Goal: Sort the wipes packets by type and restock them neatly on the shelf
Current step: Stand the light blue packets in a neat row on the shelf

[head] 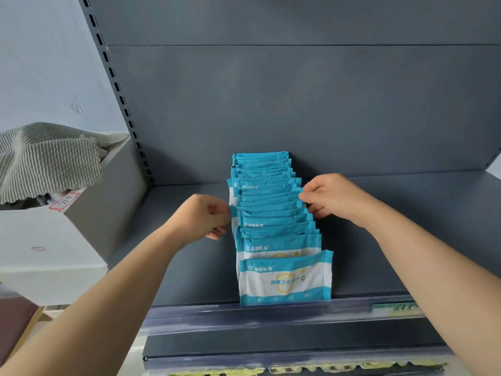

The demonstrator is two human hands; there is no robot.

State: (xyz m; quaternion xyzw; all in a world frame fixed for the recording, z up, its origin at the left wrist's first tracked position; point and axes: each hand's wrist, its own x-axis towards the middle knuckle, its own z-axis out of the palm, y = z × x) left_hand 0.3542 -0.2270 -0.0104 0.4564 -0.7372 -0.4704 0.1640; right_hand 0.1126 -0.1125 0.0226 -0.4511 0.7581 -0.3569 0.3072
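A single row of several blue-and-white wipes packets (273, 213) stands upright on the dark grey shelf (406, 240), running from the back panel to the front lip. The front packet (284, 280) shows a yellow shield print. My left hand (204, 215) pinches the left edges of packets in the middle of the row. My right hand (333, 195) pinches the right edges at about the same depth. All packets in view look like the same type.
A grey cardboard box (89, 221) with a striped green cloth (51, 156) over it stands left of the shelf upright (119, 90). The shelf's front price strip (271, 313) runs below the packets. Shelf surface shows on both sides of the row.
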